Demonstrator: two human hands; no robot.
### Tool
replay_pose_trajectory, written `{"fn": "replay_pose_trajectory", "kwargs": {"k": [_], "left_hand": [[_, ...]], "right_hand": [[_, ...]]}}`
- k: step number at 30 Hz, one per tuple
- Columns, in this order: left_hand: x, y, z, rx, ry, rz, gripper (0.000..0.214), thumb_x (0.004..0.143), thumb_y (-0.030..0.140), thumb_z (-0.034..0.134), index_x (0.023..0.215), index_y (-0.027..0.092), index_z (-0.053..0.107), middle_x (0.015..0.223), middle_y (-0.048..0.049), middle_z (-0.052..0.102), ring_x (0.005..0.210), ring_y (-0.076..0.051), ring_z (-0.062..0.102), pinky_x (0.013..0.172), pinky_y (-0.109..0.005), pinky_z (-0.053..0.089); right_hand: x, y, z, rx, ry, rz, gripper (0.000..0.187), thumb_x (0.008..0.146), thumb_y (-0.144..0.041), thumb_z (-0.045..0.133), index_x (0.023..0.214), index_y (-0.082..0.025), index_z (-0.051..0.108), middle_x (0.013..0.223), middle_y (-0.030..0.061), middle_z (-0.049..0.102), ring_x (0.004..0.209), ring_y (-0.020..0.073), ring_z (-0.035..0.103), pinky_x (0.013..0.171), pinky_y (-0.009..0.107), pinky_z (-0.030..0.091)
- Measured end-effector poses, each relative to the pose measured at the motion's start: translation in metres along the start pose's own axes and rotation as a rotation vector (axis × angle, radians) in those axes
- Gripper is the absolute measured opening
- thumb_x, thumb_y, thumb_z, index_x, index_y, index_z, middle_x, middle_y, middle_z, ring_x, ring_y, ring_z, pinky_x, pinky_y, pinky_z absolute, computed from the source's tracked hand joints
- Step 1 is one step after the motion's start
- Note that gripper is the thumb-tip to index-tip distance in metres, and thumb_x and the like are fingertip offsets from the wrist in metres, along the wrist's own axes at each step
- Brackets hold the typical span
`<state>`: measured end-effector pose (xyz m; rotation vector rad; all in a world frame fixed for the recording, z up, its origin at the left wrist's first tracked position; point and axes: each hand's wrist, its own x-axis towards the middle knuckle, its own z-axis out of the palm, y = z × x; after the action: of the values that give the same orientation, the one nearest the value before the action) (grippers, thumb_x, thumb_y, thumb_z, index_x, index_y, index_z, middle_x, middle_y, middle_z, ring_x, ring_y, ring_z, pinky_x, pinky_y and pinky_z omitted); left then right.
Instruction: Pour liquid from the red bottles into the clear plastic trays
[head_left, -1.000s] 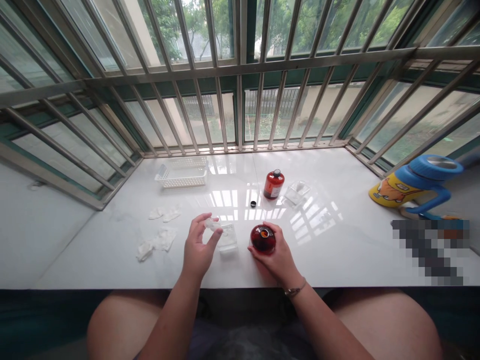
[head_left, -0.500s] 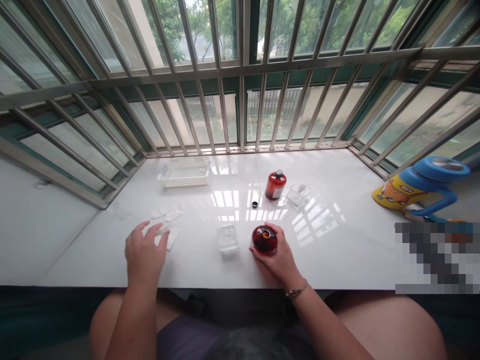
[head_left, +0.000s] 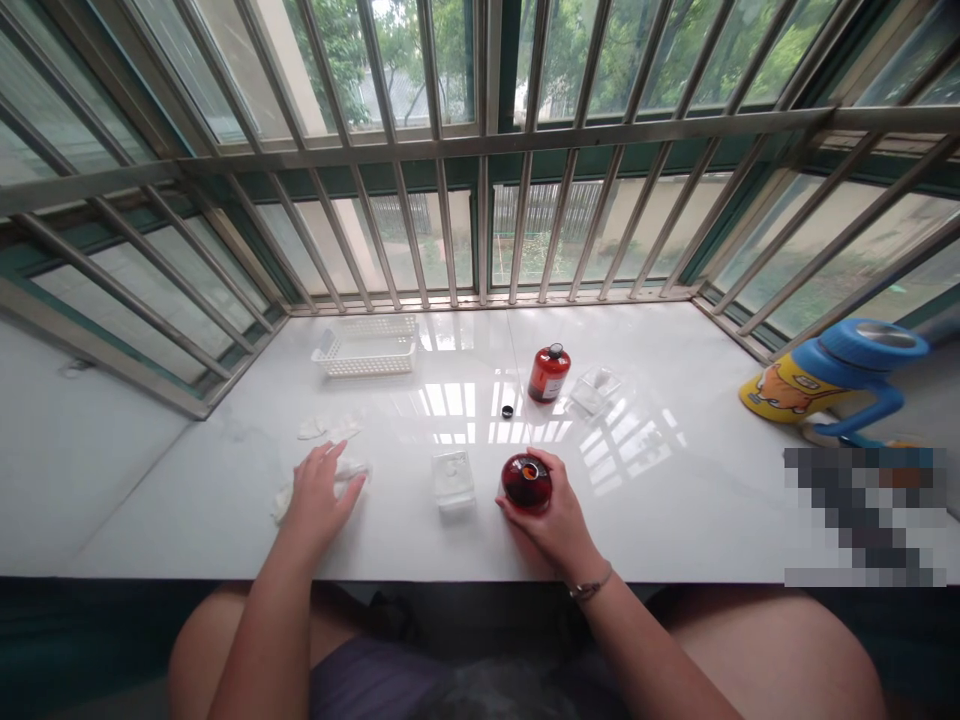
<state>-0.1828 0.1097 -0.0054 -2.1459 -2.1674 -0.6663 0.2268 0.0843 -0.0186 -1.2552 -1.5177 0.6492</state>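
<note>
My right hand (head_left: 553,515) is wrapped round a dark red glass bottle (head_left: 526,483), which stands upright with its mouth uncovered. My left hand (head_left: 324,488) lies over crumpled white tissue (head_left: 352,474), fingers stretched out and thumb apart; part of the tissue is hidden beneath it. More white scraps (head_left: 330,428) lie just beyond the fingers. Between the hands sits a clear square container (head_left: 454,482). A small black cap (head_left: 508,411) rests on the table behind the held bottle. Farther back stands a second red bottle (head_left: 550,374) with a dark top and a pale label.
Another clear block-like container (head_left: 596,389) is right of the rear bottle. A white perforated basket (head_left: 365,362) sits at the back left. On the right, a yellow and blue flask (head_left: 825,372) leans beside a blurred-out patch. Metal window bars (head_left: 480,150) border the white table.
My left hand has come down and a little to the right, from above the tissue onto it. The right hand still holds the bottle in the same place.
</note>
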Motion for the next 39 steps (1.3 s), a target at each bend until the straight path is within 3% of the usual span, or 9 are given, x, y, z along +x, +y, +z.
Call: {"fn": "replay_pose_trajectory", "kwargs": {"k": [4,11,18,20,23,25,27,33,39], "left_hand": [[-0.004,0.040,-0.013,-0.231,0.024,0.086,0.062,0.102,0.052,0.065,0.156,0.025,0.051,0.165,-0.0159,0.054,0.158,-0.037,0.048,0.132,-0.061,0.039],[-0.010,0.127,0.007,-0.502,-0.270,0.106,0.089,0.089,0.050,0.087,0.163,0.031,0.042,0.172,-0.0138,0.048,0.161,-0.036,0.045,0.133,-0.059,0.038],[-0.008,0.148,0.025,-0.632,-0.326,-0.035,0.072,0.082,0.040,0.090,0.146,0.026,0.059,0.151,-0.0131,0.066,0.142,-0.036,0.064,0.123,-0.056,0.050],[-0.011,0.146,0.020,-0.645,-0.324,-0.077,0.071,0.079,0.041,0.093,0.141,0.027,0.062,0.146,-0.0115,0.070,0.135,-0.036,0.069,0.119,-0.055,0.054],[-0.020,0.148,0.002,-0.662,-0.323,-0.120,0.069,0.077,0.043,0.095,0.138,0.028,0.066,0.143,-0.0093,0.073,0.131,-0.035,0.072,0.117,-0.054,0.056],[-0.028,0.154,-0.013,-0.696,-0.326,-0.133,0.069,0.076,0.044,0.096,0.137,0.029,0.067,0.141,-0.0082,0.074,0.128,-0.034,0.074,0.114,-0.052,0.059],[-0.034,0.166,-0.029,-0.742,-0.340,-0.128,0.072,0.073,0.045,0.099,0.136,0.030,0.067,0.139,-0.0079,0.074,0.122,-0.033,0.076,0.109,-0.050,0.062],[-0.045,0.221,-0.055,-0.792,-0.284,-0.016,0.076,0.066,0.039,0.104,0.133,0.032,0.068,0.134,-0.0072,0.076,0.123,-0.036,0.075,0.108,-0.054,0.063],[-0.051,0.259,-0.054,-0.830,-0.289,0.063,0.081,0.064,0.032,0.105,0.134,0.037,0.065,0.134,-0.0069,0.074,0.123,-0.037,0.074,0.106,-0.057,0.064]], "right_hand": [[0.001,0.000,0.001,-0.004,0.010,0.009,0.076,0.082,-0.050,0.090,0.146,-0.029,0.053,0.140,0.0116,0.066,0.124,0.0320,0.072,0.112,0.053,0.061],[0.010,0.003,0.007,0.001,-0.048,0.034,0.082,0.080,-0.055,0.092,0.147,-0.029,0.052,0.145,0.0129,0.067,0.126,0.0336,0.073,0.111,0.052,0.061],[0.002,0.012,-0.003,-0.029,-0.107,-0.011,0.117,0.074,-0.062,0.098,0.165,-0.028,0.034,0.161,0.0185,0.051,0.149,0.0397,0.056,0.124,0.061,0.049],[-0.006,0.011,-0.011,-0.063,-0.043,-0.059,0.115,0.077,-0.066,0.094,0.167,-0.029,0.032,0.164,0.0193,0.046,0.153,0.0415,0.050,0.125,0.066,0.046],[-0.021,0.000,-0.026,-0.102,0.102,-0.141,0.089,0.091,-0.065,0.081,0.161,-0.030,0.040,0.157,0.0184,0.051,0.148,0.0419,0.051,0.121,0.071,0.046],[-0.032,-0.013,-0.034,-0.109,0.150,-0.195,0.063,0.101,-0.054,0.073,0.154,-0.031,0.048,0.148,0.0167,0.058,0.141,0.0397,0.057,0.117,0.070,0.050],[-0.040,-0.028,-0.037,-0.105,0.106,-0.239,0.053,0.104,-0.040,0.070,0.152,-0.031,0.049,0.142,0.0156,0.061,0.136,0.0372,0.061,0.114,0.066,0.054],[-0.051,-0.065,-0.025,-0.094,-0.063,-0.286,0.097,0.092,-0.038,0.086,0.170,-0.031,0.028,0.161,0.0194,0.050,0.149,0.0416,0.054,0.117,0.065,0.056],[-0.052,-0.071,-0.022,-0.013,0.048,-0.180,0.092,0.094,-0.038,0.078,0.170,-0.033,0.027,0.160,0.0181,0.051,0.145,0.0426,0.059,0.116,0.065,0.057]]}}
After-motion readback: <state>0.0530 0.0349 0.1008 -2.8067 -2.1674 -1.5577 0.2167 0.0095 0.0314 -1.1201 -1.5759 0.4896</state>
